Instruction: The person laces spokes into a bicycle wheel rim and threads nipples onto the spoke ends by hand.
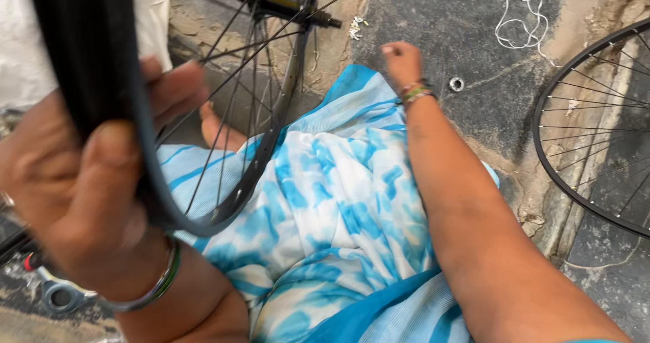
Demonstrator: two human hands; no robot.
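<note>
Black rubber tyre near camera, upper left | spoked wheel rim behind it, over blue-white cloth lap | second wheel right, on stone floor | left hand clamped around tyre | right hand curled, reaching toward floor, grip unclear

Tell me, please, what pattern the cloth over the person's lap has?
Blue and white tie-dye blotches on the cloth, in the head view.

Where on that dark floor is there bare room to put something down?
Bare floor lies between the small metal ring and the white cord tangle. It is crowded between the two black spoked wheels, by blue-white cloth.
</note>
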